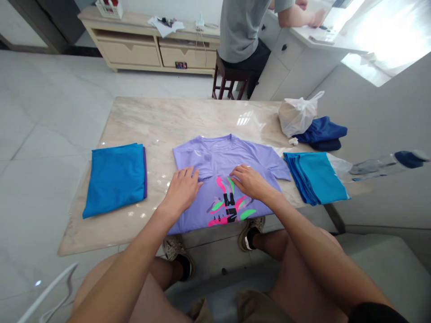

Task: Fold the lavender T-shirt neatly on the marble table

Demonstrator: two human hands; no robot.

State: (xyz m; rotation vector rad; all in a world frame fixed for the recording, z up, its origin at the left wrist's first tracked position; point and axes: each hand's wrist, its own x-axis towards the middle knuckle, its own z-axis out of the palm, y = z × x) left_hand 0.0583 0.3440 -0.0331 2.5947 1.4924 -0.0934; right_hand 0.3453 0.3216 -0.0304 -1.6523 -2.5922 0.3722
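A pale marble counter (141, 121) stands on a white tiled floor. On it a purple T-shirt (222, 157) lies face up at the near edge, hem hanging over. The left hand (182, 188) and right hand (249, 180) rest flat and open on its chest, gripping nothing; this looks like smoothing before a fold. A folded blue shirt (114, 177) lies to the left, a teal stack (313, 176), plastic bag (296, 114) and bottle (387, 165) to the right, none on the shirt. Beyond, a person sits on a stool (229, 80).

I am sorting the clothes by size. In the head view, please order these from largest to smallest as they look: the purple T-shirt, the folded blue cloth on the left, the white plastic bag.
1. Purple T-shirt, under both hands.
2. Folded blue cloth.
3. White plastic bag; it lies farther from the camera, so its rank is less sure.
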